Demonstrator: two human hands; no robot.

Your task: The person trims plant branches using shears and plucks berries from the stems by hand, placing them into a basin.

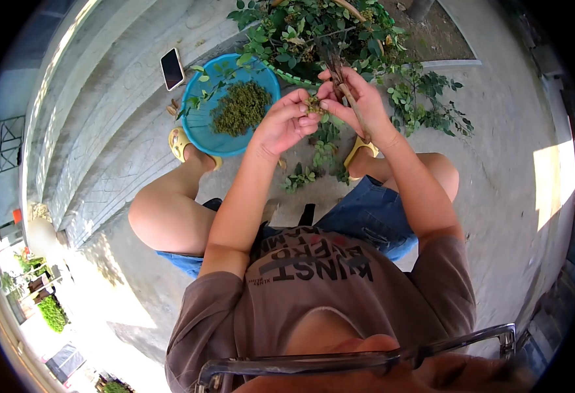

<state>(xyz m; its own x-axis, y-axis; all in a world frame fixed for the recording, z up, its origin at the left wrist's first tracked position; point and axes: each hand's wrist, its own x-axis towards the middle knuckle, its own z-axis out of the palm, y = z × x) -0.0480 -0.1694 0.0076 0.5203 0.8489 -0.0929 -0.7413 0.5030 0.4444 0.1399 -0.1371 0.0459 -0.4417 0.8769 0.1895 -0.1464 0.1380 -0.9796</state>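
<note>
My left hand (289, 122) pinches a small cluster of green berries (314, 105) between its fingertips. My right hand (361, 98) meets it from the other side, its thumb and finger at the cluster. Lying along the right palm is a long brown, worn tool (353, 107) that looks like old scissors, its dark end pointing away from me; its exact kind is hard to make out. Left of the hands sits a blue plastic basin (196, 131) with a heap of green berry clusters (240, 108) in it. A leafy sprig (214, 86) hangs over the basin's rim.
Beyond my hands stands a green-rimmed basket (287, 76) piled with leafy branches (300, 39). More cut branches (425, 98) lie on the concrete to the right, with leaves (298, 177) between my feet. A phone (172, 69) rests on the steps (124, 85) at left.
</note>
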